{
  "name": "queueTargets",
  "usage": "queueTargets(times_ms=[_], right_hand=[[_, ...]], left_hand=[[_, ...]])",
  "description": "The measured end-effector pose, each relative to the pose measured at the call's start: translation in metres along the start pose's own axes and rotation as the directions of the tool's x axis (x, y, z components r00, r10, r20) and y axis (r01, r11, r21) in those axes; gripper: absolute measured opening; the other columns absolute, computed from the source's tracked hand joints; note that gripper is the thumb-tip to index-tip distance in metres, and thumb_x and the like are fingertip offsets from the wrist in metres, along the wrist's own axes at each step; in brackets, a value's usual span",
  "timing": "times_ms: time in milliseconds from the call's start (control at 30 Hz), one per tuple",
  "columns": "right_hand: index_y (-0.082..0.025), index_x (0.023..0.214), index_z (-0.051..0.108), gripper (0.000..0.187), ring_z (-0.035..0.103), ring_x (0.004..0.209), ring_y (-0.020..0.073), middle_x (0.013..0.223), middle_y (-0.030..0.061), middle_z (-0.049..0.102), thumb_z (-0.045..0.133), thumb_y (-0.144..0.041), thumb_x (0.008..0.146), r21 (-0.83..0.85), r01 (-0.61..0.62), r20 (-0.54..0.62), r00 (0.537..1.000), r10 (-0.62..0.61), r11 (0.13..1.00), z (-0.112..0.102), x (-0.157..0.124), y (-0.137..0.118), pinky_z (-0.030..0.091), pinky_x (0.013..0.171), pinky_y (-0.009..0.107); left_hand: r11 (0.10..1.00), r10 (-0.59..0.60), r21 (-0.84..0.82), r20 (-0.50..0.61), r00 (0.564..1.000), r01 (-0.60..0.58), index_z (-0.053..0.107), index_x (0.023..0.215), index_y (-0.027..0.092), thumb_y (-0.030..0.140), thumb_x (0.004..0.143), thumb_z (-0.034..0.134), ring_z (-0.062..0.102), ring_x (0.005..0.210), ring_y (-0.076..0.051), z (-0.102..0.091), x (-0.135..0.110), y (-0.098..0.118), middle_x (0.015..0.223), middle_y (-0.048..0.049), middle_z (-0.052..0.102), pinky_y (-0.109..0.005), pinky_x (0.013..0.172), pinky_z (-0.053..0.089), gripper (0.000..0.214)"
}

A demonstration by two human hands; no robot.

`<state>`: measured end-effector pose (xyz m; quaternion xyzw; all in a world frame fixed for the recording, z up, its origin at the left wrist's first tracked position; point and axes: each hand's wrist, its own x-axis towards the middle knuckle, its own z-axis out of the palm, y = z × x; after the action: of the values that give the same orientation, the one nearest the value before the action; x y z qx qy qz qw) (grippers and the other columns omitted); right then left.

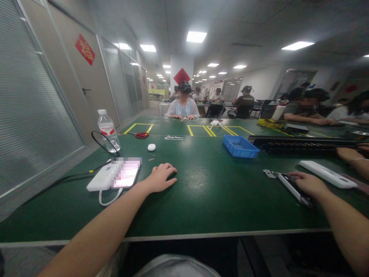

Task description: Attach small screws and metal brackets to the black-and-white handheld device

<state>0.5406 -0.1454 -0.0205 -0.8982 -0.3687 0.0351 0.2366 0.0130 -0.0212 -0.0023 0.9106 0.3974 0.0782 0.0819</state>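
Observation:
My left hand (163, 177) lies palm down on the green table (201, 207), fingers outstretched and holding nothing. Far to the right, my right hand (309, 184) grips a long dark-topped object with pale edges (291, 188); its exact kind is unclear. Near that object's far end lies a small metal bracket (269, 174), and I cannot tell whether they are joined. Beyond my left hand are tiny rings (151, 159) and a white rounded case (151, 147). To its left, a lit phone (128, 175) lies against a white power bank (99, 179) with a white cable.
A water bottle (108, 130) stands at the left, near red-handled scissors (142, 135). Toward the right are a blue tray (240, 147), a long black rail (294, 145) and a white elongated device (327, 174). Another person's hand (350, 154) reaches in there. Someone sits opposite (183, 107).

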Motion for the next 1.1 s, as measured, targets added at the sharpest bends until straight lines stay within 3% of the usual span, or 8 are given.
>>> queueTargets(times_ms=[133, 367, 600, 733, 967, 1100], right_hand=[[-0.015, 0.104, 0.066, 0.037, 0.062, 0.086, 0.0269, 0.098, 0.014, 0.067, 0.051, -0.025, 0.072, -0.048, -0.025, 0.069, 0.997, 0.029, 0.999, -0.002, 0.001, -0.003, 0.048, 0.069, 0.031], [-0.022, 0.083, 0.068, 0.023, 0.063, 0.082, 0.0284, 0.083, 0.0096, 0.067, 0.052, -0.037, 0.074, -0.053, -0.014, 0.077, 0.997, 0.018, 0.998, -0.002, 0.005, 0.0, 0.047, 0.067, 0.034], [-0.02, 0.089, 0.062, 0.028, 0.064, 0.08, 0.0275, 0.093, 0.0124, 0.067, 0.058, -0.038, 0.068, 0.024, -0.05, 0.018, 0.999, 0.05, 0.998, 0.001, 0.003, 0.007, 0.047, 0.063, 0.033], [-0.021, 0.088, 0.064, 0.027, 0.064, 0.076, 0.0267, 0.086, 0.0093, 0.067, 0.059, -0.034, 0.065, 0.031, -0.052, 0.066, 0.997, 0.05, 0.998, 0.001, 0.008, 0.012, 0.047, 0.062, 0.034], [-0.019, 0.094, 0.062, 0.03, 0.064, 0.081, 0.0263, 0.093, 0.0109, 0.067, 0.058, -0.03, 0.067, 0.021, -0.038, 0.019, 0.999, 0.038, 0.999, 0.0, -0.001, 0.009, 0.048, 0.065, 0.032], [-0.021, 0.084, 0.065, 0.022, 0.064, 0.079, 0.0277, 0.086, 0.0097, 0.069, 0.058, -0.035, 0.069, 0.005, -0.031, 0.025, 0.999, 0.031, 1.0, -0.001, -0.006, 0.008, 0.047, 0.064, 0.033]], left_hand=[[1.0, -0.002, 0.004, 0.0, 1.0, 0.002, 0.052, 0.116, 0.028, 0.042, 0.085, 0.046, 0.042, 0.116, -0.026, 0.0, 0.0, 0.0, 0.122, -0.0068, 0.048, -0.045, 0.095, 0.035, 0.034], [1.0, 0.004, 0.008, -0.004, 1.0, -0.004, 0.052, 0.116, 0.028, 0.042, 0.085, 0.045, 0.042, 0.116, -0.026, 0.0, 0.0, -0.001, 0.121, -0.0069, 0.048, -0.045, 0.095, 0.035, 0.035], [1.0, -0.007, 0.0, 0.002, 1.0, 0.007, 0.052, 0.115, 0.028, 0.041, 0.085, 0.046, 0.042, 0.116, -0.026, -0.001, 0.0, 0.001, 0.121, -0.0068, 0.049, -0.045, 0.096, 0.035, 0.034], [1.0, -0.009, -0.005, 0.006, 1.0, 0.009, 0.053, 0.115, 0.028, 0.042, 0.085, 0.045, 0.042, 0.115, -0.026, -0.002, 0.0, 0.001, 0.121, -0.0068, 0.048, -0.045, 0.096, 0.034, 0.035], [1.0, 0.004, 0.002, -0.003, 1.0, -0.004, 0.052, 0.116, 0.028, 0.042, 0.085, 0.045, 0.042, 0.115, -0.026, 0.001, 0.0, -0.001, 0.122, -0.0069, 0.049, -0.046, 0.095, 0.035, 0.035], [1.0, -0.007, 0.005, -0.001, 1.0, 0.007, 0.052, 0.115, 0.028, 0.042, 0.085, 0.045, 0.042, 0.115, -0.026, 0.0, 0.0, 0.0, 0.122, -0.0069, 0.049, -0.045, 0.095, 0.035, 0.035]])
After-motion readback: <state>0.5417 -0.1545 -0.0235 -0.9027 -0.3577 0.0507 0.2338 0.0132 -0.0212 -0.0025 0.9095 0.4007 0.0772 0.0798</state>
